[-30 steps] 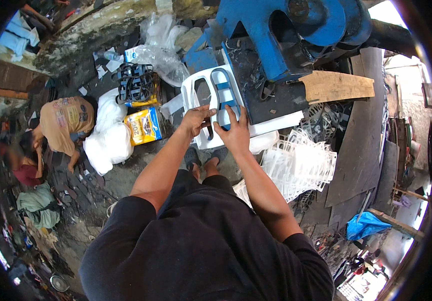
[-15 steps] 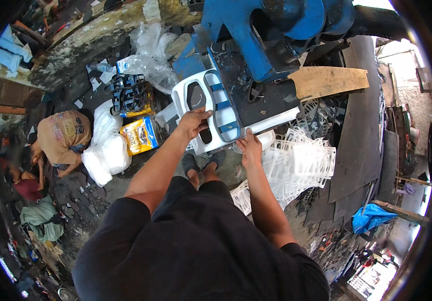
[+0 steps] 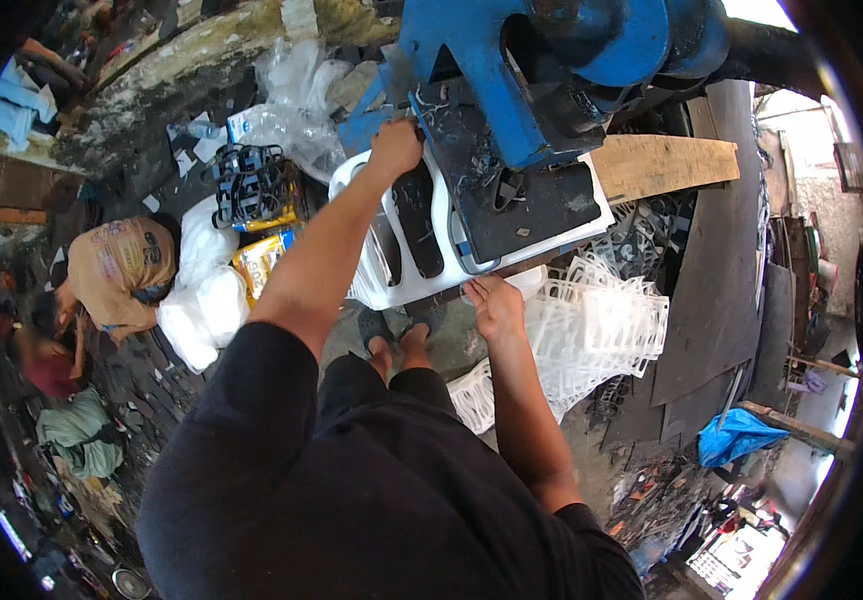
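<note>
A white sheet point(image 3: 386, 292) with long sole-shaped cut-outs lies at the left of a blue press machine point(image 3: 491, 75), its right part under a black slab point(image 3: 541, 205). My left hand point(image 3: 396, 150) is closed at the far end of the sheet, beside the slab's left edge; what its fingers hold is hidden. At the sheet's near edge, my right hand point(image 3: 494, 303) has its fingers pressed together on the white rim. A bit of a blue-barred frame point(image 3: 465, 252) shows beside the slab; the rest is covered.
Cut-out white sheets point(image 3: 601, 325) are heaped at right below a wooden board point(image 3: 666, 165). On the left are black strap-like pieces point(image 3: 251, 180), a yellow-blue package point(image 3: 263, 262) and white bags point(image 3: 201, 310). A person in a brown shirt point(image 3: 121, 270) crouches farther left.
The white sheet and blue-barred frame have slid right, and the frame is now mostly beneath the black slab. My left hand has moved to the far end; my right hand stays near the front edge.
</note>
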Demonstrator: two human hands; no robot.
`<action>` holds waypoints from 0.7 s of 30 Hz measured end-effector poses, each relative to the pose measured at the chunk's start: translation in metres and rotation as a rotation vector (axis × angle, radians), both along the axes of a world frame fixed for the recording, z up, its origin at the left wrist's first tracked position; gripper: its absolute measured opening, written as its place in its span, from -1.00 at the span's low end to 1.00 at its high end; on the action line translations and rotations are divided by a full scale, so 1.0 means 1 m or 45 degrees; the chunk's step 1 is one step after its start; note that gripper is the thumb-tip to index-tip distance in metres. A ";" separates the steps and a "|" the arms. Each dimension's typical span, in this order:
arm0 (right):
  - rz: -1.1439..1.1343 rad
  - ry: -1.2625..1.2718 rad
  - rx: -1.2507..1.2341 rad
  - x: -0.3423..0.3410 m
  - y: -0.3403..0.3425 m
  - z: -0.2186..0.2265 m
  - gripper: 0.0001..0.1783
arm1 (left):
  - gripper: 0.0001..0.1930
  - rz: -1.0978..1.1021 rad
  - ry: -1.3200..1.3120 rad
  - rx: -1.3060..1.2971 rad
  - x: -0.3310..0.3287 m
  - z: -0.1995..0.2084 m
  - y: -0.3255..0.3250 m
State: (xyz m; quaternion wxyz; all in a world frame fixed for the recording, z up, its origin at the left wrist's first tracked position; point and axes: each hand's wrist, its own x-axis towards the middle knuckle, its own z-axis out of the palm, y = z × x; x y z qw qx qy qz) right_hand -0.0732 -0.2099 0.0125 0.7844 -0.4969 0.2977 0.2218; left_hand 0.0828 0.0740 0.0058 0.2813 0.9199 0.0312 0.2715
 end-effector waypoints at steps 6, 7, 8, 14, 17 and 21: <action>0.049 0.037 0.008 0.015 0.000 0.008 -0.73 | -0.74 -0.238 0.660 -0.093 0.006 0.030 0.000; 0.059 0.034 0.010 0.015 0.003 0.013 -0.73 | -0.72 -0.288 0.709 -0.104 0.007 0.029 0.007; 0.067 0.030 0.011 0.015 0.007 0.022 -0.73 | -0.70 -0.338 0.757 -0.114 0.007 0.028 0.012; 0.447 -0.278 -0.387 0.003 -0.004 -0.003 -0.71 | -0.64 -0.569 0.666 0.053 0.002 0.025 0.018; 0.419 -0.427 -0.611 -0.012 0.021 0.007 -0.39 | -0.62 -0.509 0.680 0.088 0.003 0.014 0.020; 0.277 -0.638 -1.152 -0.021 0.050 0.001 -0.07 | -0.55 -0.443 0.889 0.165 0.012 0.016 0.012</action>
